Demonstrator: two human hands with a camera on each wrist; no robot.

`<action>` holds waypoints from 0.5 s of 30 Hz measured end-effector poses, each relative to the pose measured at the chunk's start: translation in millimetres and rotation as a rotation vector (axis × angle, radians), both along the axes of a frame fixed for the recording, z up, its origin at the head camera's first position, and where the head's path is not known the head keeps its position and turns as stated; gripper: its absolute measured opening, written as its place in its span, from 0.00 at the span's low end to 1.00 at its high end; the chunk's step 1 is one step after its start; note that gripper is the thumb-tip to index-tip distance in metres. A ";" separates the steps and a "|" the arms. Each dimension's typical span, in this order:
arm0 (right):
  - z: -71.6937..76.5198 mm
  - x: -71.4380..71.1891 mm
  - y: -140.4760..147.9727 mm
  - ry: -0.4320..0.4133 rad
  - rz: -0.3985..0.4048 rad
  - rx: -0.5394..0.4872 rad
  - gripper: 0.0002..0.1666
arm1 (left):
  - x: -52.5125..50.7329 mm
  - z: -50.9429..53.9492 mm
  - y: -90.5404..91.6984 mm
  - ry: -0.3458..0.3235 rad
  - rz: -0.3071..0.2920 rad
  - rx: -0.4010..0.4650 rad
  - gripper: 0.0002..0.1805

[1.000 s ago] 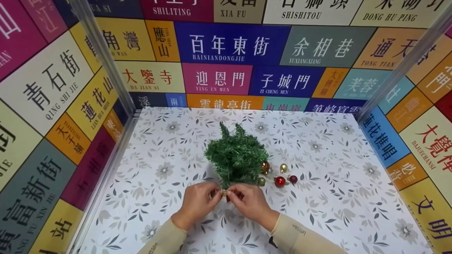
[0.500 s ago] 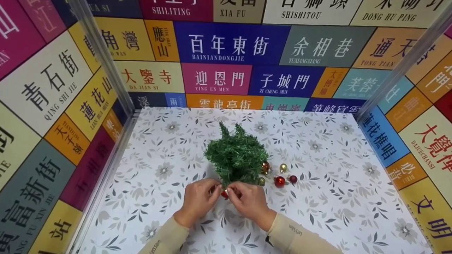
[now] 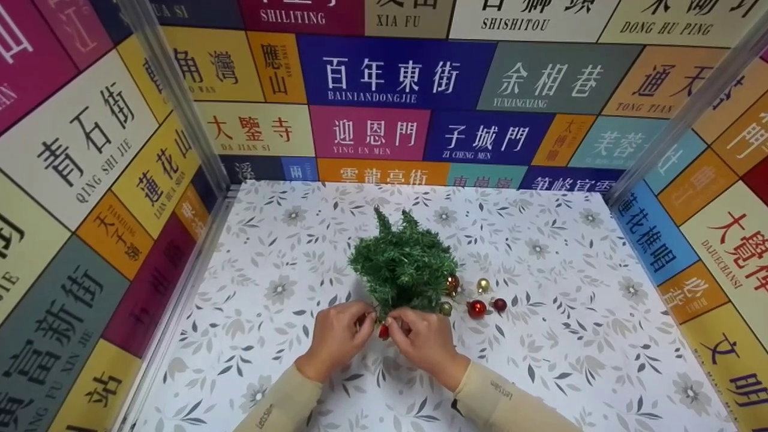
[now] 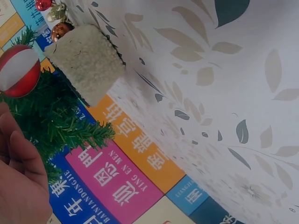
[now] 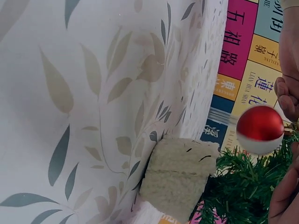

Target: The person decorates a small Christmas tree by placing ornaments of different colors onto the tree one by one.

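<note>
A red-and-white Christmas bauble (image 3: 383, 330) hangs between my two hands, in front of a small green artificial Christmas tree (image 3: 402, 261). My left hand (image 3: 339, 336) pinches at the bauble's top from the left, and my right hand (image 3: 425, 339) pinches there from the right. What thin string or loop lies between the fingertips is too small to see clearly. In the left wrist view, the bauble (image 4: 19, 72) is above my curled fingers, against the tree branches. The right wrist view shows the bauble (image 5: 260, 126) beside the tree's beige fleecy base (image 5: 180, 175).
Right of the tree lie several loose baubles: a bright red one (image 3: 476, 308), a dark red one (image 3: 499, 305), a gold one (image 3: 483, 285) and a copper one (image 3: 452, 283). The table has a leaf-patterned cover (image 3: 276, 348). Sign-printed walls (image 3: 390, 72) enclose it.
The fingertips, earlier close together over the gold cap, have drawn slightly apart. More of the bauble's red side now shows beneath them. Tree and loose baubles stay in place.
</note>
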State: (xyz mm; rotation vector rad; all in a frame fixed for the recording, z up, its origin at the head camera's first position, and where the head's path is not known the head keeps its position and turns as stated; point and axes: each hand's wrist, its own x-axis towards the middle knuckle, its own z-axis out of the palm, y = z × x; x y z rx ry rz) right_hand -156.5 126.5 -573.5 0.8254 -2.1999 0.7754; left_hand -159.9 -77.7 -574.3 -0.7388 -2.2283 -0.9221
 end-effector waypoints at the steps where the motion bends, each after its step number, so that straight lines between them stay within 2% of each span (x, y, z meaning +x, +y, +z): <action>1: 0.5 -0.3 0.1 0.002 -0.003 -0.003 0.03 | -0.6 0.6 0.7 0.005 0.005 0.001 0.05; 8: -0.3 -1.6 -0.7 -0.015 -0.037 -0.034 0.02 | -4.3 2.0 5.1 0.052 0.031 0.007 0.04; 15: -2.8 -0.9 -0.2 0.006 -0.057 0.011 0.03 | -4.7 -4.5 3.7 0.081 0.056 -0.059 0.04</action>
